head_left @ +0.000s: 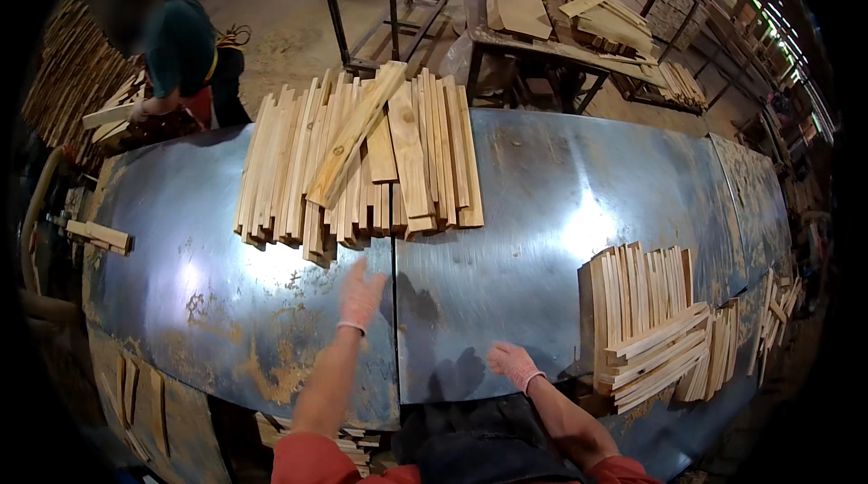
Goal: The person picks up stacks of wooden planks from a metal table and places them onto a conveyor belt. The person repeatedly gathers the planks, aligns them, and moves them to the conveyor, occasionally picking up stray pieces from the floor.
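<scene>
Plainly, the left hand (363,294) spreads near straight wooden slats (285,168) on scuffed metal (506,276); the right hand's (514,363) grip I cannot tell.

There's a pink glove (361,300) on the left hand (362,290), trimmed with a thin pale cuff (351,328), and a similar one on the right hand (513,365). Red sleeves (310,460) leave the forearms bare; dark, creased, apron-like cloth (479,439) covers the front.
</scene>
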Demonstrator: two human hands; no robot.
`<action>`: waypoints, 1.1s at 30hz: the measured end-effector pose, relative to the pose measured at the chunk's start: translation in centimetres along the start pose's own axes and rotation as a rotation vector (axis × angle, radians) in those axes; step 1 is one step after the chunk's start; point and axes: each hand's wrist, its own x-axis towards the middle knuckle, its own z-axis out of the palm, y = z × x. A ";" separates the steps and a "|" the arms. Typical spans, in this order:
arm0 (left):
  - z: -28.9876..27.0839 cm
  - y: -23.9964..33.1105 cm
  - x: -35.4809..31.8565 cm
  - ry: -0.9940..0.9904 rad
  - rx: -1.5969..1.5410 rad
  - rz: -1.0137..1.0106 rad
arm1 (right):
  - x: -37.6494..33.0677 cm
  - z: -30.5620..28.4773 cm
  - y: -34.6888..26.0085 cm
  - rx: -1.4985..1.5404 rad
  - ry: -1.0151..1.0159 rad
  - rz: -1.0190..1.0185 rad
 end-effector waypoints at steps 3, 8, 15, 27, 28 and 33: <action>-2.9 0.3 9.4 0.196 0.266 0.032 | 1.0 4.3 -5.9 -0.124 0.045 -0.058; -6.9 -0.8 21.5 0.363 0.571 0.067 | 5.0 8.9 -14.4 -0.341 0.062 -0.199; -7.5 3.8 28.0 0.077 0.647 -0.085 | 11.2 15.6 -26.9 -0.785 0.286 -0.415; -3.3 9.8 27.8 0.032 0.239 -0.078 | 20.4 19.4 -28.1 -0.669 0.256 -0.392; -2.2 10.4 27.8 0.026 0.303 -0.073 | 20.7 19.3 -28.1 -0.676 0.277 -0.363; 0.1 14.7 30.1 -0.136 0.516 -0.180 | 19.6 19.3 -31.8 -0.710 0.339 -0.281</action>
